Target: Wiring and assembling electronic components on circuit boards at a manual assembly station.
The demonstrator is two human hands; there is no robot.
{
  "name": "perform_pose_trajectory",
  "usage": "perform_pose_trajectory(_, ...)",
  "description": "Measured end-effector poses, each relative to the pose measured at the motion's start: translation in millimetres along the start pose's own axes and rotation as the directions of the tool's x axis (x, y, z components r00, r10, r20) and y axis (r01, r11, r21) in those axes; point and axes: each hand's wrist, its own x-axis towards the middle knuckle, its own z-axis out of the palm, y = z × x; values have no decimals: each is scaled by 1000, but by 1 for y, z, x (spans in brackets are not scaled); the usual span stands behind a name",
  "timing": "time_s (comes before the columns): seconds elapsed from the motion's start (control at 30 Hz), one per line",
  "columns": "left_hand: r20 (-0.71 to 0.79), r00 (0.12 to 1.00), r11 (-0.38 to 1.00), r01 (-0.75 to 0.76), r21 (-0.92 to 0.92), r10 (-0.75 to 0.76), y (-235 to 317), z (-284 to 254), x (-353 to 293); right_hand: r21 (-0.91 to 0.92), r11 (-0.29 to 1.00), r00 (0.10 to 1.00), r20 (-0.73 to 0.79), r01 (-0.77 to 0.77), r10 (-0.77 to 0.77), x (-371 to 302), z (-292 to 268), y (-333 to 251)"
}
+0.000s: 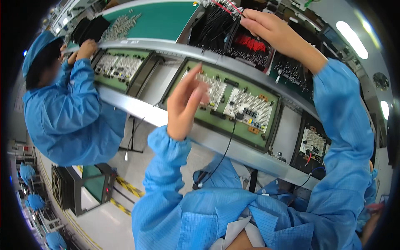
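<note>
My left hand point(185, 104) hovers with fingers apart over the near edge of a green carrier tray point(266, 139) that holds two white circuit boards point(249, 109), and holds nothing. My right hand point(268, 27) reaches up and away to a bin of black wires point(212, 25), its fingers pinched on a thin wire at the bin's top edge. A bin of red wires point(250, 43) sits beside it. Both my arms are in blue sleeves.
A co-worker in a blue coat and cap point(62, 108) stands at my left, hands on another green tray with boards point(118, 66). A grey conveyor rail point(137, 108) runs along the line. A green mat with metal parts point(162, 18) lies behind. A black tray with a board point(312, 143) sits at right.
</note>
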Motion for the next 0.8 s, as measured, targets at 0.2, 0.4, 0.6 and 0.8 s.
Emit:
perform_pose_trajectory(0.2,-89,995,964,-72,-257,50,-2,28,23,-272,909,949,66,315,-309,-19,36,-80)
perform_pose_trajectory(0.4,-309,925,965,-253,-65,222,-5,17,19,-334,860,923,124,386,-366,-11,32,-96)
perform_pose_trajectory(0.6,-134,973,842,-88,533,187,-16,-12,9,-218,970,992,86,111,-94,-34,12,-64)
perform_pose_trajectory(0.8,-41,970,557,-103,824,239,-32,-32,3,-80,988,968,206,-130,144,-64,4,-39)
